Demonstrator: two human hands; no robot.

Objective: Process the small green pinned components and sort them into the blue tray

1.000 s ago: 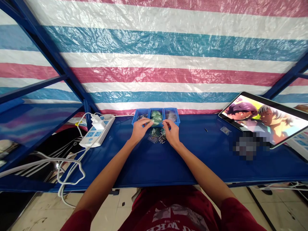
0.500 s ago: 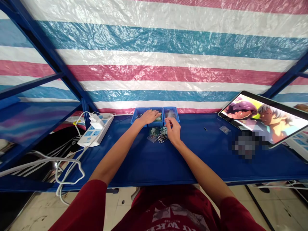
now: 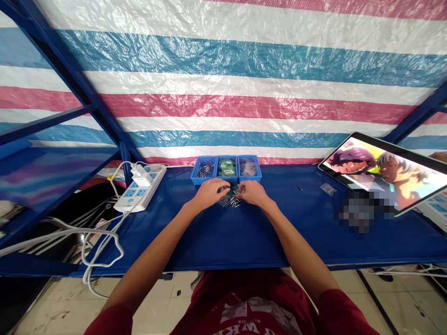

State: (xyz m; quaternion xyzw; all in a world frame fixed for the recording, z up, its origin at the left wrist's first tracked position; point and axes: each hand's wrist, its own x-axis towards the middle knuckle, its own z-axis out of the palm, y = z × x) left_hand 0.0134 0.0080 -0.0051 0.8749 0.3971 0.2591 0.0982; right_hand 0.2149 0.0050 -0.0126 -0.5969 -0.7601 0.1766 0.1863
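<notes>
My left hand (image 3: 209,193) is at the left side of a small pile of metal screws (image 3: 233,201). Its thumb and forefinger curve toward each other, closed at the tips; anything between them is too small to make out. From the right, my right hand (image 3: 254,192) reaches over the same pile with thumb and fingertips pinched together. What they hold is hidden. Small clear and greenish bags lie among the screws, partly covered by my hands. Just behind stand three joined blue bins: one with screws (image 3: 206,170), one with green packets (image 3: 226,168), one with clear plastic bags (image 3: 248,167).
A white power strip (image 3: 134,195) with a plugged-in charger and cables lies left. On the right a tablet (image 3: 387,170) leans, beside a blurred patch. A loose screw (image 3: 299,188) and a clear bag (image 3: 328,189) lie on the blue tabletop (image 3: 230,242).
My left hand has come back from over the middle bin to the pile, uncovering the green packets. My right hand has moved down from the right bin's front edge to the pile.
</notes>
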